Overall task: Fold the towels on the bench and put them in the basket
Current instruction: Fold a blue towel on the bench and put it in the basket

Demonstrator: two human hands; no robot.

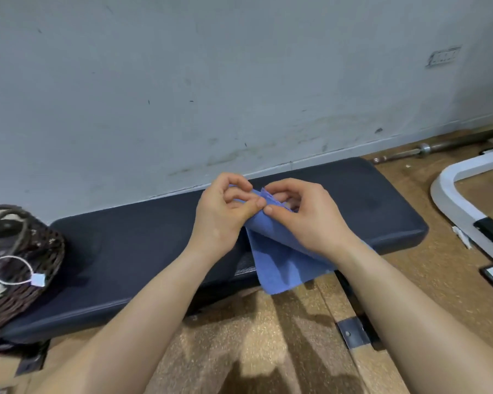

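Observation:
A blue towel (282,260) hangs in the air over the front edge of the dark padded bench (143,251), doubled over with its lower edge loose. My left hand (222,211) and my right hand (305,214) meet at its top corner, both pinching the cloth between thumb and fingers. A dark wicker basket (26,282) stands on the bench's left end, with a white cord and tag looped on its rim. What lies inside the basket is hard to tell.
A scuffed grey wall runs right behind the bench. To the right stand a white metal frame (453,200) and a barbell bar (439,146) on the brown floor. Black bench feet (353,334) sit on the floor below my arms.

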